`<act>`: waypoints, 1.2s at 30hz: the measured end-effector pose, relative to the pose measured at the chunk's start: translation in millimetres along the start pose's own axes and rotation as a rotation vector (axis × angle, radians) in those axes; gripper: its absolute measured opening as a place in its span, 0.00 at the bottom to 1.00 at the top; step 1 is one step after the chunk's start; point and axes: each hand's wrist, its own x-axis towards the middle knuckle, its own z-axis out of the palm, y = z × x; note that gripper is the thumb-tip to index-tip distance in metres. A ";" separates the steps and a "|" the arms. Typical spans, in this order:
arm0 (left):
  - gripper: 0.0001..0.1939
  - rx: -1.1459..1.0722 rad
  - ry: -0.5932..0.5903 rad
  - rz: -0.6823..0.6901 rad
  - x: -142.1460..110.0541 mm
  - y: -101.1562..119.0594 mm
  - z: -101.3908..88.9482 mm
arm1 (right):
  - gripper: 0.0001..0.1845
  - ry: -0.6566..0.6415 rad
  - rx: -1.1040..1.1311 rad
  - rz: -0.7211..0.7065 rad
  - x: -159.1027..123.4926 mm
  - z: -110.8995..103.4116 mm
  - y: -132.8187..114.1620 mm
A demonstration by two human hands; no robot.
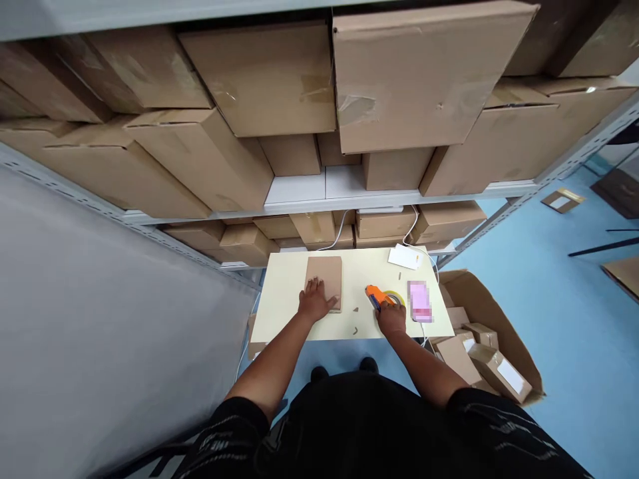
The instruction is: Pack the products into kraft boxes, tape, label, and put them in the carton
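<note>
Left hand (315, 303): fingers spread, flat on small cardboard box (324, 281). Right hand (392, 318): closed around orange tape dispenser (380, 297). Both on pale tabletop (284, 293).

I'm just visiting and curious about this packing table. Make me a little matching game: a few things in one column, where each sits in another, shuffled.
Things:
1. flat cardboard box
2. orange tape dispenser
3. white card
4. open carton of small boxes

Places:
A. on the floor, right of the table
B. under the left hand
C. far right corner of the table
D. at the right hand

Pairs: 1-B, 2-D, 3-C, 4-A
</note>
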 end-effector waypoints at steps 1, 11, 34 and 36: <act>0.43 -0.047 0.028 0.006 -2.9 -6.2 -2.7 | 0.16 0.077 -0.089 -0.055 0.2 -2.5 1.5; 0.24 -0.496 0.054 -0.249 -22.6 -88.7 -6.4 | 0.21 0.098 -0.420 -0.307 -33.6 12.3 -3.2; 0.29 -1.759 -0.695 -0.523 -43.1 -73.8 49.7 | 0.32 -0.097 -1.152 -0.318 115.4 118.3 -205.0; 0.24 -1.802 -0.601 -0.535 -37.2 -68.9 49.1 | 0.32 -0.135 -1.169 -0.272 120.4 119.1 -206.2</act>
